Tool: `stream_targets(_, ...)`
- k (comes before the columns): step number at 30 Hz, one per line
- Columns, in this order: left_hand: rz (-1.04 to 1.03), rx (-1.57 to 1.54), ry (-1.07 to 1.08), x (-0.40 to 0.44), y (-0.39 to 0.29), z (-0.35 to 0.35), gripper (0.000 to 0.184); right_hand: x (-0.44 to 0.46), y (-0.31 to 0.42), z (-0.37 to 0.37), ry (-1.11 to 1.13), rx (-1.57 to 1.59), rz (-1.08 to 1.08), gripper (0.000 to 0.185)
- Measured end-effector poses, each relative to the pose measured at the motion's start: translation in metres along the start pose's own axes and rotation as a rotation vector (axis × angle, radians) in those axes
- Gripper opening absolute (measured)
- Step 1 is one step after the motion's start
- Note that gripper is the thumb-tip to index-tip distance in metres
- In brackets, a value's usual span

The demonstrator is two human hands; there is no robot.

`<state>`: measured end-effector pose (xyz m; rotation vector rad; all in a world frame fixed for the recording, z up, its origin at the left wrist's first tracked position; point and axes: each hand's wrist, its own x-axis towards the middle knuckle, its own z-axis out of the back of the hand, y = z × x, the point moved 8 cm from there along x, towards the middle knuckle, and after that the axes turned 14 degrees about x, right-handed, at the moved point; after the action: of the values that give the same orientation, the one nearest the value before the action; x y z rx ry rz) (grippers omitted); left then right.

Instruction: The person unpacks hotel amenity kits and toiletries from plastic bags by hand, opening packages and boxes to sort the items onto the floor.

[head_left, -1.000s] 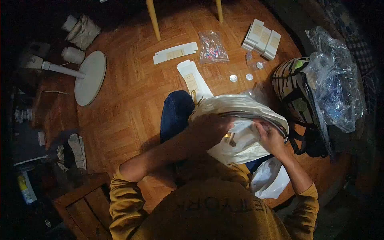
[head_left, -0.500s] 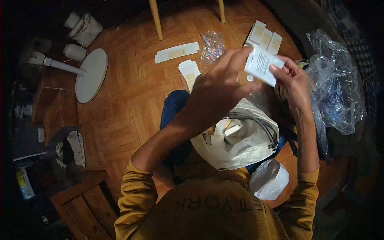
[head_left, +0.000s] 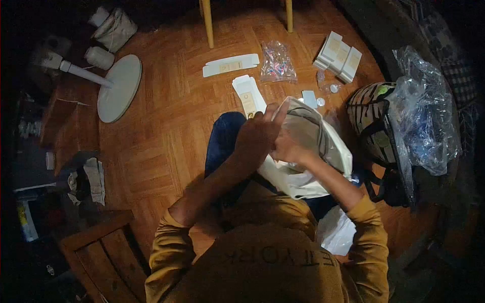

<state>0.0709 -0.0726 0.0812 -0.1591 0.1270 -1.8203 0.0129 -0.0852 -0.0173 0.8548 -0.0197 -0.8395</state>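
Observation:
A white plastic bag (head_left: 331, 179) stands in front of me with its mouth up and its rim raised. My left hand (head_left: 258, 134) is closed on the bag's left rim. Against it, just inside the same edge, is my right hand (head_left: 293, 149), closed with its fingers curled and fingertips hidden; it seems to grip the bag too. Beyond the bag lie a small pale grey square (head_left: 308, 98) and a white round piece (head_left: 321, 102). An unfolded white carton (head_left: 246, 93) lies near my left hand.
Another flattened carton (head_left: 231, 65), a clear bag of small colourful pieces (head_left: 278, 63) and white boxes (head_left: 339, 56) lie on the floor. At right are a striped bag (head_left: 369, 121) and clear plastic wrap (head_left: 429, 121). Left is a round white stand base (head_left: 119, 90).
The small white printed packet has left my hands. Both hands have come down to the bag's left rim. The bag's rim now stands higher, and its contents are mostly hidden.

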Motion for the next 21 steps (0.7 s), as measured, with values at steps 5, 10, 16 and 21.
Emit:
stream_targets(5, -0.017, -0.142, 0.108, -0.015, 0.004, 0.003, 0.076, -0.052, 0.012, -0.024, 0.787, 0.194, -0.075, 0.031)
stream_targets(10, -0.152, -0.022, -0.131, -0.039, -0.008, 0.015, 0.073, -0.096, -0.032, -0.035, 0.812, -0.163, 0.066, 0.037)
stream_targets(16, -0.185, -0.16, -0.02, -0.044, -0.024, 0.014, 0.07, -0.035, -0.011, -0.034, 0.361, -0.213, -0.119, 0.039)
stream_targets(21, -0.153, -0.259, 0.032, -0.041, -0.031, 0.044, 0.076, 0.009, -0.049, -0.075, 0.185, 0.09, -0.065, 0.039)
